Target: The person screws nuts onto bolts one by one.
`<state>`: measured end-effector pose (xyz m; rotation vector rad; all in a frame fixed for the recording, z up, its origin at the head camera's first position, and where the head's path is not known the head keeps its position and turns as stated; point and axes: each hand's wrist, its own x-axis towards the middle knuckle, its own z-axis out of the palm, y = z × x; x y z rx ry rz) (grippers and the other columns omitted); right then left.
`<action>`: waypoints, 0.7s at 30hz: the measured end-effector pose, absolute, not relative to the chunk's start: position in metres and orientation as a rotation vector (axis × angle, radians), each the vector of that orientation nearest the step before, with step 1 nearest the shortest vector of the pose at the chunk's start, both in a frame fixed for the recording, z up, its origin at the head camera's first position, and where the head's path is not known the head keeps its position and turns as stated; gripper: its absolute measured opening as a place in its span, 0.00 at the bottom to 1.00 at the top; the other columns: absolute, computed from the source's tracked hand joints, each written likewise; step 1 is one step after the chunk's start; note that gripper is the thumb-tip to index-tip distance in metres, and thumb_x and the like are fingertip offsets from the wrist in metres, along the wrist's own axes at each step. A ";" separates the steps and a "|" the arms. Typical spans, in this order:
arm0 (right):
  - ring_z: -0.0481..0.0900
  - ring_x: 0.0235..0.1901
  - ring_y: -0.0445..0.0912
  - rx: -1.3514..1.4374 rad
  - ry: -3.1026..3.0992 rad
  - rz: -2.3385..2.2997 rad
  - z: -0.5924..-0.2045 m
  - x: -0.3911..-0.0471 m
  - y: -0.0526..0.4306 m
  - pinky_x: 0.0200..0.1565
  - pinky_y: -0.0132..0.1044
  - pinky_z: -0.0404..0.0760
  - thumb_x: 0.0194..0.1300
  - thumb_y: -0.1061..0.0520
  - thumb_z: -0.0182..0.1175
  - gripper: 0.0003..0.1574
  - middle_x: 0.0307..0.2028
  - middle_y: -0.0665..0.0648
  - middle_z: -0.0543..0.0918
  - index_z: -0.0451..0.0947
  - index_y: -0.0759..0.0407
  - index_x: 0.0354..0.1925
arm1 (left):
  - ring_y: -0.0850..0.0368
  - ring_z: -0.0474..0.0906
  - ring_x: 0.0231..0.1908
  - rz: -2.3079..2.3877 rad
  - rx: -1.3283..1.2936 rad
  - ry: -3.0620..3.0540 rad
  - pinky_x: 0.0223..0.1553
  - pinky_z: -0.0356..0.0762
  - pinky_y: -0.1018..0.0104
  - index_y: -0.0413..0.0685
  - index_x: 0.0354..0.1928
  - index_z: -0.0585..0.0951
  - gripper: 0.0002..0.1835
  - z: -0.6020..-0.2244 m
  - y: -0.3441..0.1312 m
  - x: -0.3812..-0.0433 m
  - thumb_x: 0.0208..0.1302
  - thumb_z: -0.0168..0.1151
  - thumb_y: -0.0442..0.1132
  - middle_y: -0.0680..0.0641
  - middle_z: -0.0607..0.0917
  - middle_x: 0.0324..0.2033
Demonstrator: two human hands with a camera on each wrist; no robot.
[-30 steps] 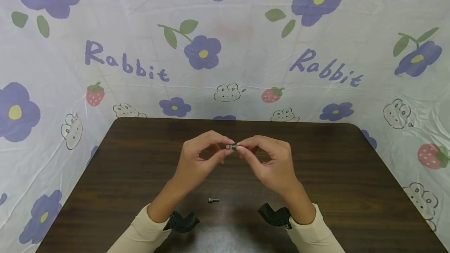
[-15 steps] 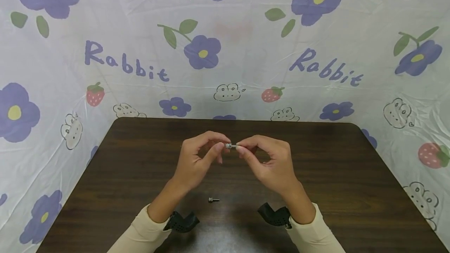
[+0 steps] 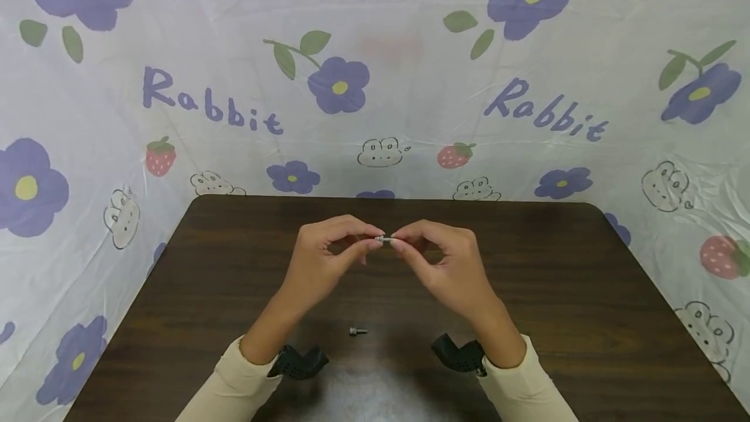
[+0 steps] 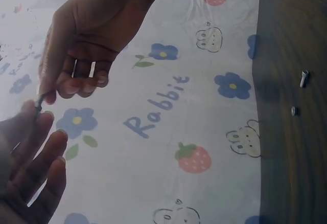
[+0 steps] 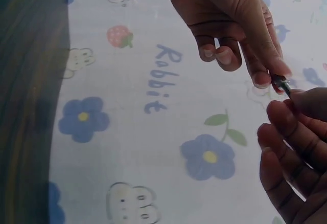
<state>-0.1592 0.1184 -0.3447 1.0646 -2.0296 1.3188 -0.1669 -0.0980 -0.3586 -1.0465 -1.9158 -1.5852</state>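
A small metal screw (image 3: 383, 238) is held level between both hands, above the far half of the table. My left hand (image 3: 321, 258) pinches its thicker end between thumb and fingertips. From the other side, my right hand (image 3: 448, 259) pinches the thin shank. In the right wrist view, the silvery shank of the screw (image 5: 284, 84) shows between the two sets of fingertips, while much of the rest is covered. Another screw (image 3: 358, 331) lies on the table nearer to me, between the forearms.
The dark wooden table (image 3: 556, 305) stands before a printed cloth (image 3: 410, 96). In the left wrist view a small nut-like metal piece (image 4: 294, 111) lies near the loose screw. A black wrist mount sits on each forearm.
My left thumb, lifted off the screw half a second ago, presses on it again. Both hands have shifted slightly up and left. The right hand keeps its pinch, and the loose screw stays put.
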 end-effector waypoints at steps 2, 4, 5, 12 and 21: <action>0.81 0.24 0.39 1.048 -2.085 1.309 -0.349 -0.161 0.118 0.26 0.32 0.81 0.64 0.66 0.69 0.06 0.28 0.50 0.87 0.86 0.58 0.38 | 0.60 0.79 0.22 -1.593 -1.024 -1.975 0.24 0.82 0.66 0.45 0.42 0.89 0.08 -0.362 -0.101 -0.168 0.61 0.72 0.29 0.52 0.87 0.31; 0.80 0.24 0.38 1.040 -2.139 1.297 -0.355 -0.165 0.117 0.26 0.32 0.81 0.65 0.66 0.69 0.05 0.28 0.49 0.87 0.86 0.57 0.38 | 0.60 0.80 0.22 -1.599 -0.996 -2.036 0.24 0.83 0.65 0.46 0.42 0.90 0.08 -0.368 -0.104 -0.170 0.61 0.72 0.31 0.52 0.88 0.32; 0.80 0.23 0.38 1.041 -2.162 1.290 -0.357 -0.167 0.115 0.26 0.32 0.82 0.65 0.66 0.69 0.05 0.28 0.48 0.86 0.86 0.57 0.38 | 0.60 0.80 0.22 -1.598 -0.983 -2.064 0.24 0.83 0.65 0.46 0.41 0.90 0.07 -0.370 -0.107 -0.172 0.61 0.72 0.32 0.52 0.88 0.32; 0.75 0.22 0.35 1.061 -2.331 1.049 -0.376 -0.184 0.100 0.25 0.31 0.78 0.64 0.60 0.72 0.03 0.26 0.47 0.85 0.86 0.54 0.35 | 0.59 0.80 0.21 -1.514 -0.913 -2.220 0.24 0.82 0.65 0.46 0.42 0.90 0.06 -0.395 -0.126 -0.186 0.63 0.72 0.35 0.54 0.89 0.33; 0.77 0.23 0.33 1.045 -2.580 0.736 -0.409 -0.208 0.090 0.27 0.29 0.77 0.66 0.55 0.71 0.03 0.26 0.44 0.85 0.87 0.52 0.35 | 0.58 0.81 0.21 -1.363 -0.866 -2.490 0.26 0.82 0.66 0.49 0.41 0.90 0.06 -0.437 -0.136 -0.211 0.64 0.71 0.35 0.55 0.89 0.33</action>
